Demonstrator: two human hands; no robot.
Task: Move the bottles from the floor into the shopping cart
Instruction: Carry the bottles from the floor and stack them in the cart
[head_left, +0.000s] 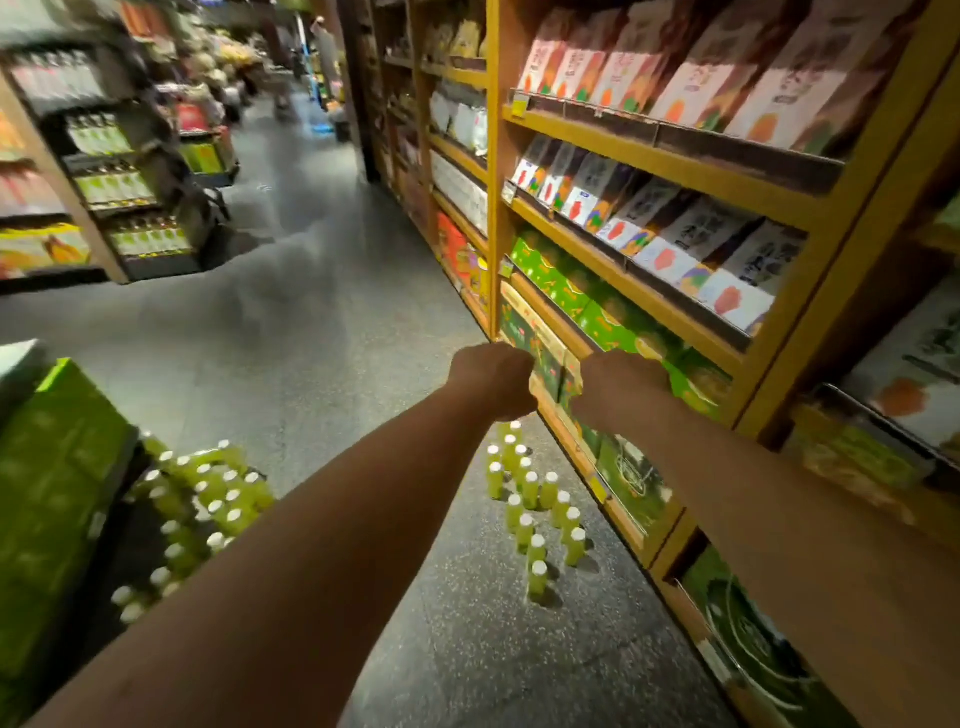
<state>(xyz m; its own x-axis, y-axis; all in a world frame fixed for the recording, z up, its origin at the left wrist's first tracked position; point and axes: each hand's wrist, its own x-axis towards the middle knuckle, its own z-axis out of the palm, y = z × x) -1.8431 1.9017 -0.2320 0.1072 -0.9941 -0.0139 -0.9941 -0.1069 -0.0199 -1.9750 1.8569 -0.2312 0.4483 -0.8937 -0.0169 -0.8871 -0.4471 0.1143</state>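
Standing white-capped green bottles (531, 493) cluster; left hand (491, 382), right hand (618, 387) fingers hidden, state unclear.

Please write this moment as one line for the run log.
left hand: over floor bottles, grip hidden | right hand: alongside, grip hidden | floor bottles: upright by shelf | other bottles: heaped at left

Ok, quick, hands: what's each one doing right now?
Left hand: fingers hidden, cannot tell.
Right hand: fingers hidden, cannot tell.
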